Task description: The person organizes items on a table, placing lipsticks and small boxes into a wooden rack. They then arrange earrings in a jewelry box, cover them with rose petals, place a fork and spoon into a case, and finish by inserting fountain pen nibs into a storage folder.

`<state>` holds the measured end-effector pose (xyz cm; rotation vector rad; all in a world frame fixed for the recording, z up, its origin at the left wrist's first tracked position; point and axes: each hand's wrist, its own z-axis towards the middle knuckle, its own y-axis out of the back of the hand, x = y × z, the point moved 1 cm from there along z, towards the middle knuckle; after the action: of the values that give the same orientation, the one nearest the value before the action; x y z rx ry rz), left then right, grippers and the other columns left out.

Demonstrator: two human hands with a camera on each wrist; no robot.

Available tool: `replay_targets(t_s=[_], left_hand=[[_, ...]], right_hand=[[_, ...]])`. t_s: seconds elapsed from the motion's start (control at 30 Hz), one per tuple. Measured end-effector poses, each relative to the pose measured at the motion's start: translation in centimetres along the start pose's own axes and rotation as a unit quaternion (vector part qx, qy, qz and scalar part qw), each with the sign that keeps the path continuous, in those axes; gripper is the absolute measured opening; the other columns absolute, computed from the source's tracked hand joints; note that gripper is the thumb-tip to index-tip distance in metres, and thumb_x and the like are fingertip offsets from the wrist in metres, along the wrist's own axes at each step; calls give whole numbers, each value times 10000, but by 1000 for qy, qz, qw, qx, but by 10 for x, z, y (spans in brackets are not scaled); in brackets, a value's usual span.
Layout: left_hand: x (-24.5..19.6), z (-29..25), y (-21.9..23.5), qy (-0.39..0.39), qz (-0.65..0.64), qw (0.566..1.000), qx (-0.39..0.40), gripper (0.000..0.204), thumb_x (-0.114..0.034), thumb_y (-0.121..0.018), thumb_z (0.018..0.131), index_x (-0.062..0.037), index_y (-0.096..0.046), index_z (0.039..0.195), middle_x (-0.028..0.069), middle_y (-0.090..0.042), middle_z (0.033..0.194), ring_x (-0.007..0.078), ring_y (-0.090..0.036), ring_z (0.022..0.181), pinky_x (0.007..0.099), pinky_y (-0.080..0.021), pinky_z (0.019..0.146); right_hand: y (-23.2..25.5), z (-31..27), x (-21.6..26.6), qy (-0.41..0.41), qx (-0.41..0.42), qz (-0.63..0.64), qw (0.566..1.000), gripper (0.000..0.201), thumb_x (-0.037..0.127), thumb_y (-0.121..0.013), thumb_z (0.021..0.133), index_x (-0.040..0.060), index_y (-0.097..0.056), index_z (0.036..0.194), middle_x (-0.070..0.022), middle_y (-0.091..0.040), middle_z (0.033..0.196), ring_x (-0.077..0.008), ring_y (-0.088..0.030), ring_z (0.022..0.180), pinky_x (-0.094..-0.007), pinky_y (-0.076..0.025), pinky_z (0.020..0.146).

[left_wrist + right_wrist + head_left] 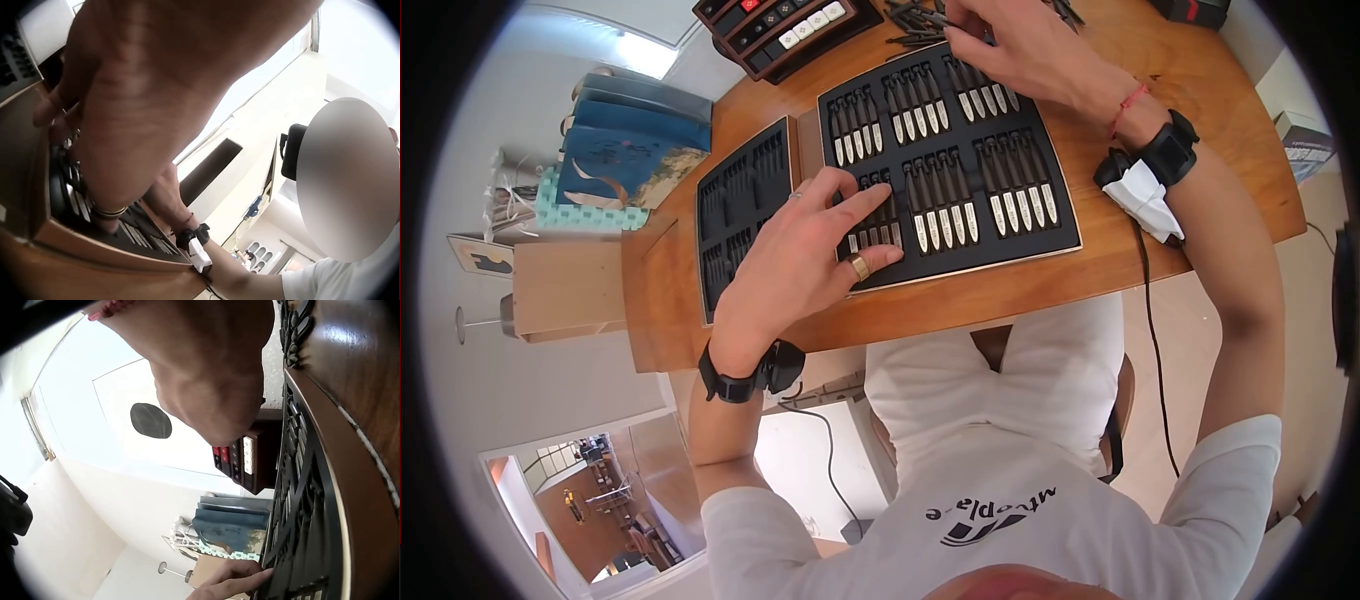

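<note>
An open case has a black tray (900,275) with several groups of slim, pen-like pieces (940,200), dark at one end and silvery, pointed at the other. My left hand (795,250) spreads over the lower-left group, its ringed thumb and index fingertip at the pieces; the left wrist view shows that thumb low over the tray. At the far edge my right hand (1025,50) is by a pile of loose dark pieces (915,25). One slim dark piece runs in between its thumb and forefinger. In the right wrist view, the right hand's fingers are hidden.
The case's other half (745,200), with dark slim shapes in it, lies left of the tray. A dark wooden rack (785,35) with white and red tiles stands behind. Blue bags (635,130) are at the left. A cable (1155,340) hangs from the right wrist.
</note>
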<state>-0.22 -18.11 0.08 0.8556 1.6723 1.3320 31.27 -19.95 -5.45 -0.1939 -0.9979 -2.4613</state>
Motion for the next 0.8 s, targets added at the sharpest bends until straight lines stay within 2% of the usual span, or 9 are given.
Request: replay_targets(t_s=[0.37, 0.47, 0.53, 0.63, 0.8], left_hand=[[4, -3, 0, -38, 26, 999, -16, 572, -325, -842, 917, -36, -682, 1385, 152, -623, 1139, 354, -643, 966, 418, -542, 840], [9, -7, -4, -32, 5, 999, -21, 549, -299, -839, 922, -30, -684, 1375, 160, -641, 1181, 363, -648, 1010, 412, -548, 869], [12, -15, -5, -18, -15, 997, -70, 511, -242, -847, 915, -19, -694, 1348, 164, -662, 1252, 363, -653, 1083, 414, -553, 906], [19, -29, -11, 4, -22, 995, -95, 482, -193, -860, 898, -8, -706, 1315, 154, -676, 1311, 361, -650, 1149, 420, -554, 948], [23, -32, -15, 3, -19, 996, -89, 450, -143, -859, 888, 4, -713, 1287, 139, -683, 1320, 356, -652, 1170, 418, -549, 977]], right_hand=[[3, 0, 7, -20, 11, 13, 1000, 201, 199, -684, 953, 8, -623, 961, -197, -661, 885, -397, -660, 876, -491, -520, 813], [3, 1, 7, -16, 7, 12, 1000, 198, 199, -684, 953, 10, -624, 960, -196, -660, 888, -397, -659, 889, -492, -519, 816], [4, 0, 6, -12, 16, 8, 1000, 195, 198, -684, 953, 12, -625, 960, -195, -659, 890, -397, -658, 894, -492, -518, 818], [2, 1, 4, -25, 34, 18, 999, 191, 194, -684, 952, 14, -622, 966, -193, -659, 889, -397, -657, 889, -492, -519, 816], [0, 0, 3, -32, 29, 22, 999, 198, 192, -685, 949, 10, -614, 982, -194, -657, 883, -400, -658, 866, -486, -520, 806]])
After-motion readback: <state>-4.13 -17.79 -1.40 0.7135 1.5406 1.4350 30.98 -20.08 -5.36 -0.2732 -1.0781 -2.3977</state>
